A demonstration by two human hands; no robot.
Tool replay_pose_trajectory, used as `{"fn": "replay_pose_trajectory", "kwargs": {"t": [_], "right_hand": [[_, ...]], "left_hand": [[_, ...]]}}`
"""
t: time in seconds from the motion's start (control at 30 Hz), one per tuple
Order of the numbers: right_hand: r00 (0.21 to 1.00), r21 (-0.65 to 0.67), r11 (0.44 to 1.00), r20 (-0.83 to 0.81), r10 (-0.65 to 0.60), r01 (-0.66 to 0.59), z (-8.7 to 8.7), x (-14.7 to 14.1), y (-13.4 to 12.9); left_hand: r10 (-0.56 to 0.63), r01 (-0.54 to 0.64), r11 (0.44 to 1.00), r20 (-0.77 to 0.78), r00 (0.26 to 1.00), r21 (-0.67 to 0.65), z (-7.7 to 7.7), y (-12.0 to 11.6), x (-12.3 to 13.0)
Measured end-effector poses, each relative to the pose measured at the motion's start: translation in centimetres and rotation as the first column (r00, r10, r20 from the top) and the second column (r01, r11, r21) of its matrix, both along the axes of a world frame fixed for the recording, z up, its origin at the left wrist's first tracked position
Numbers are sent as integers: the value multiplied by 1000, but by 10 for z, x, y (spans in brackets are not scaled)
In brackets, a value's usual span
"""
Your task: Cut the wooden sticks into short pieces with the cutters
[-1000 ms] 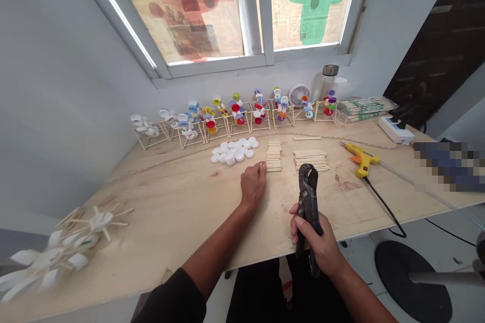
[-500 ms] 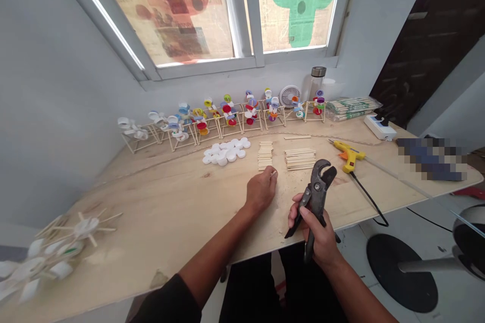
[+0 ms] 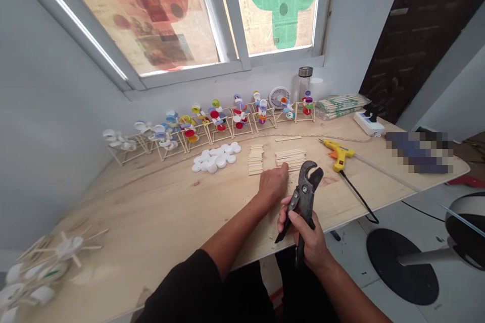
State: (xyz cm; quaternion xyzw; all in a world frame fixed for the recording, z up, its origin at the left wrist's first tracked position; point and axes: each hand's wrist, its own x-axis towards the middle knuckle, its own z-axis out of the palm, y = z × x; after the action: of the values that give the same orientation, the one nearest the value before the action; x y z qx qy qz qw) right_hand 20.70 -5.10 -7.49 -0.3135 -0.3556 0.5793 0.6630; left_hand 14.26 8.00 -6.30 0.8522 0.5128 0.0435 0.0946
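Note:
My right hand (image 3: 312, 242) is wrapped round the handles of a black pipe cutter (image 3: 306, 192). The cutter points away from me, its curved jaw and blade apart with nothing between them. My left hand (image 3: 273, 184) is closed, fingertips at the near edge of the right-hand pile of wooden sticks (image 3: 291, 155). Whatever those fingers pinch is hidden. Just left of that pile lies a narrower pile of shorter sticks (image 3: 255, 159). A single stick (image 3: 288, 139) rests behind both piles.
White bottle caps (image 3: 215, 156) lie left of the sticks. Stick-frame models (image 3: 189, 133) with coloured caps line the wall. A yellow glue gun (image 3: 341, 154) lies at right, near a power strip (image 3: 368, 123) and bagged sticks (image 3: 343, 106). Cap-and-stick wheels (image 3: 70, 247) sit front left.
My left hand has moved right, from the narrow pile to the near edge of the wider pile. My right hand still holds the pipe cutter. The view has shifted slightly to the right.

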Motion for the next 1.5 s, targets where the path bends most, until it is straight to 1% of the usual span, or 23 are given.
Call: {"fn": "replay_pose_trajectory", "kwargs": {"t": [0.17, 0.27, 0.37, 0.43, 0.47, 0.5, 0.53, 0.57, 0.6, 0.67, 0.73, 0.83, 0.97, 1.17, 1.23, 1.3, 1.37, 1.4, 1.43, 1.5], "right_hand": [[1000, -19, 1000, 15, -3, 3, 3, 0, 0], [1000, -40, 999, 24, -9, 10, 4, 0, -1], [1000, -30, 999, 21, -19, 20, 3, 0, -1], [1000, -30, 999, 3, -26, 26, 4, 0, -1], [1000, -36, 999, -11, -26, 26, 4, 0, 0], [999, -50, 998, -25, -28, 26, 5, 1, 0], [999, -62, 998, -37, -25, 23, 7, 0, 1], [999, -75, 997, -40, -30, 27, 8, 0, 2], [998, -93, 995, -39, -46, 42, 10, 0, 3], [998, -143, 988, -13, -63, 60, 14, -2, 5], [995, -179, 979, 43, -91, 97, 17, -4, 7], [987, -198, 972, 118, -108, 130, 17, -7, 8], [979, -195, 968, 165, -123, 155, 17, -10, 9], [972, -196, 966, 192, -132, 170, 17, -12, 8], [972, -194, 965, 191, -137, 174, 17, -12, 8], [971, -192, 965, 191, -141, 178, 16, -12, 8], [971, -189, 966, 194, -140, 177, 16, -12, 8], [971, -187, 967, 197, -136, 174, 17, -12, 8], [971, -185, 968, 201, -132, 170, 17, -13, 8], [971, -180, 971, 208, -121, 160, 18, -15, 9]], "left_hand": [[-8, 12, 997, 64, 998, -72, 8, 5, 0], [-2, 24, 990, 154, 988, -138, 15, 2, -9], [0, 66, 972, 283, 959, -225, 21, -13, -29], [29, 101, 942, 377, 926, -321, 24, -29, -46], [127, 163, 864, 519, 845, -476, 26, -37, -54], [235, 240, 772, 614, 754, -589, 27, -45, -62], [317, 311, 690, 659, 682, -654, 27, -52, -68], [389, 375, 618, 683, 618, -691, 27, -59, -73], [437, 423, 565, 692, 575, -709, 27, -64, -77], [488, 483, 500, 694, 529, -719, 26, -73, -82], [511, 516, 463, 692, 509, -721, 24, -78, -84], [525, 524, 447, 687, 502, -725, 24, -84, -84], [524, 517, 454, 686, 504, -726, 25, -89, -83], [612, 475, 456, 653, 446, -753, 20, -90, -85], [617, 454, 471, 650, 443, -756, 18, -88, -87], [597, 427, 498, 655, 463, -755, 18, -86, -89], [558, 395, 523, 654, 511, -755, 20, -83, -91], [532, 389, 526, 649, 544, -757, 22, -82, -91], [501, 394, 519, 644, 578, -758, 23, -81, -91], [434, 431, 485, 637, 637, -761, 26, -79, -92]]}}
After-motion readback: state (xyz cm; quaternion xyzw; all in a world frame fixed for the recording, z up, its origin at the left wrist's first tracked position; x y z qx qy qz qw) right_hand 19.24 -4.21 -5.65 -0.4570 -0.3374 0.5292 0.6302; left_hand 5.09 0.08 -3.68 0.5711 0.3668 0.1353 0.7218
